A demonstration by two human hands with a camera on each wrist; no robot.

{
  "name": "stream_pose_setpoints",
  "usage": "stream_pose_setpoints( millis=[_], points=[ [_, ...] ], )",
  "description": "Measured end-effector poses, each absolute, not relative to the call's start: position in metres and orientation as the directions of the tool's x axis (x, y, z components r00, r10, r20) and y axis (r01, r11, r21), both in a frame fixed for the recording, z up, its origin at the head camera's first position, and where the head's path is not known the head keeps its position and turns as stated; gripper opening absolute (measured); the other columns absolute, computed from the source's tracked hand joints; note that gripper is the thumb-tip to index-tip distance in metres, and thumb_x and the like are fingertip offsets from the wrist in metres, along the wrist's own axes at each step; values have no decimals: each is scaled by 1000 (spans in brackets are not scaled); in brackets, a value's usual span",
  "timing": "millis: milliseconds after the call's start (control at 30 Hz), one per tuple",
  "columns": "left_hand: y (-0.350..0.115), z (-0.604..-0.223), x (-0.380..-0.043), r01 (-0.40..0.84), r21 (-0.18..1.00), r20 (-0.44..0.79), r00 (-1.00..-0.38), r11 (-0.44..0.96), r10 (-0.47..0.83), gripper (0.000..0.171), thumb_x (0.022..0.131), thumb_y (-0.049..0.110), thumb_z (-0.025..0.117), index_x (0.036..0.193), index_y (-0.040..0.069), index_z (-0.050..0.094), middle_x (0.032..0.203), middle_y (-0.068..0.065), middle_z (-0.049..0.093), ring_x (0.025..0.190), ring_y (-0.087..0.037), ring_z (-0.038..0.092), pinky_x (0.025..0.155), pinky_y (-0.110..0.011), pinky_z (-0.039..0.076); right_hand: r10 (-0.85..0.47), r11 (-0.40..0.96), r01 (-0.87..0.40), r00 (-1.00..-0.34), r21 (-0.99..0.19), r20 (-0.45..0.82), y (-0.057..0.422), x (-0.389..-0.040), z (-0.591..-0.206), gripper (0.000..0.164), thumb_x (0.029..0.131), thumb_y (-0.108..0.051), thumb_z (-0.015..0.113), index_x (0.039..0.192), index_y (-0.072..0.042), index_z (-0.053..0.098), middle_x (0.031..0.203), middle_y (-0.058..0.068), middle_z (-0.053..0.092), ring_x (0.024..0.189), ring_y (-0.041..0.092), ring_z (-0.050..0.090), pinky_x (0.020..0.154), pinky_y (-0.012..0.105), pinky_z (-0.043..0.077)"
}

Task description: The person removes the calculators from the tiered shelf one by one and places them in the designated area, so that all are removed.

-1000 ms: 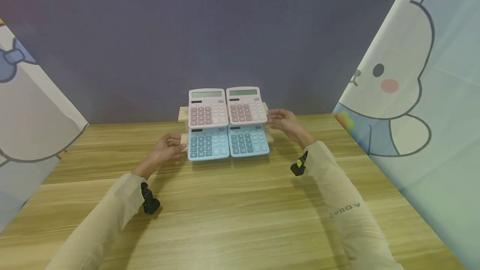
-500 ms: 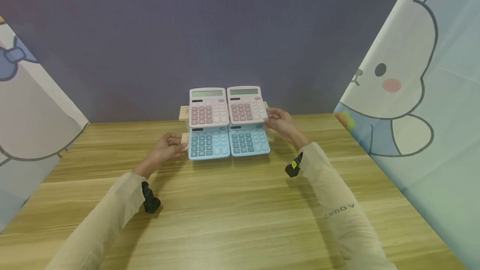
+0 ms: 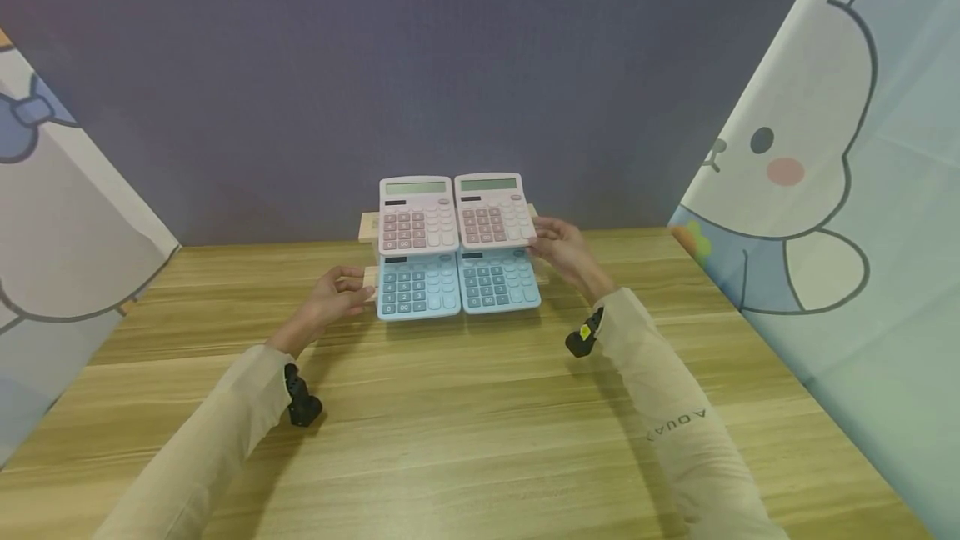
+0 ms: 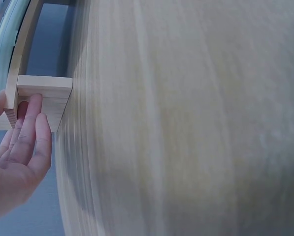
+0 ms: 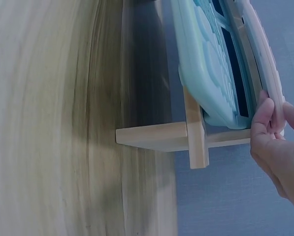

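Two pink calculators, a left one (image 3: 417,215) and a right one (image 3: 493,211), lie side by side on the upper tier of a wooden stand (image 3: 368,227). Below them, a left blue calculator (image 3: 418,288) and a right blue calculator (image 3: 499,282) occupy the lower tier. My left hand (image 3: 326,300) grips the left end of the lower ledge (image 4: 46,84), thumb above and fingers beneath. With thumb and fingers, my right hand (image 3: 566,250) pinches the lower right corner of the right pink calculator (image 5: 262,54). The pink calculators cover the blue ones' displays.
The stand is at the back of a wood-grain table (image 3: 450,423), close to a dark grey-blue panel (image 3: 450,65). Cartoon-printed curtains hang at both sides, the right curtain (image 3: 847,190) showing a white rabbit. A black wrist camera (image 3: 302,402) hangs under the left sleeve.
My right hand has moved slightly left, from beside the stand's right end onto the right pink calculator's corner. My left hand stays on the ledge.
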State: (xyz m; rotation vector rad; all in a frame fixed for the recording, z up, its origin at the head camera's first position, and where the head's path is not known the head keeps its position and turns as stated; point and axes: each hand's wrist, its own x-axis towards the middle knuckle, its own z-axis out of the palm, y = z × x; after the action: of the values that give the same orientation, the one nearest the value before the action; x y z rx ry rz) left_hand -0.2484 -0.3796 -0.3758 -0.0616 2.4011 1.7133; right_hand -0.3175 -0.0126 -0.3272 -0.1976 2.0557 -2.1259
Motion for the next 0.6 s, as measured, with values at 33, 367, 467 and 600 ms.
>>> stream_pose_setpoints(
  millis=[33,367,467,600],
  points=[
    [-379,-375,-248,-144,933,-178,-981,330,76,59,93,18,54,138,-3,23,133,-29,33,115,-36,48,97,-41,47,-215,-30,36,-976,-999,-28,-13,-317,-327,52,88,10,46,137,3,30,115,14,48,91,15,56,107,44,37],
    [-380,-376,-246,-139,932,-175,-981,335,79,58,93,19,54,137,-3,23,133,-28,33,114,-34,48,98,-42,46,-179,-89,83,-982,-993,-66,-15,-318,-329,52,88,10,45,137,1,32,113,11,49,90,14,55,104,36,42],
    [-380,-376,-246,-139,932,-175,-982,336,78,58,93,19,54,137,-3,24,133,-28,34,114,-34,48,98,-42,46,-172,-114,92,-982,-989,-72,-16,-317,-328,51,88,10,44,137,1,32,111,9,50,88,13,55,104,35,42],
    [-380,-375,-246,-136,932,-172,-982,334,79,58,93,18,53,137,-4,23,133,-29,34,115,-35,48,98,-42,46,-163,-144,104,-983,-984,-80,-16,-317,-327,51,89,11,43,138,0,32,109,8,49,86,12,55,107,38,38]
  ],
)
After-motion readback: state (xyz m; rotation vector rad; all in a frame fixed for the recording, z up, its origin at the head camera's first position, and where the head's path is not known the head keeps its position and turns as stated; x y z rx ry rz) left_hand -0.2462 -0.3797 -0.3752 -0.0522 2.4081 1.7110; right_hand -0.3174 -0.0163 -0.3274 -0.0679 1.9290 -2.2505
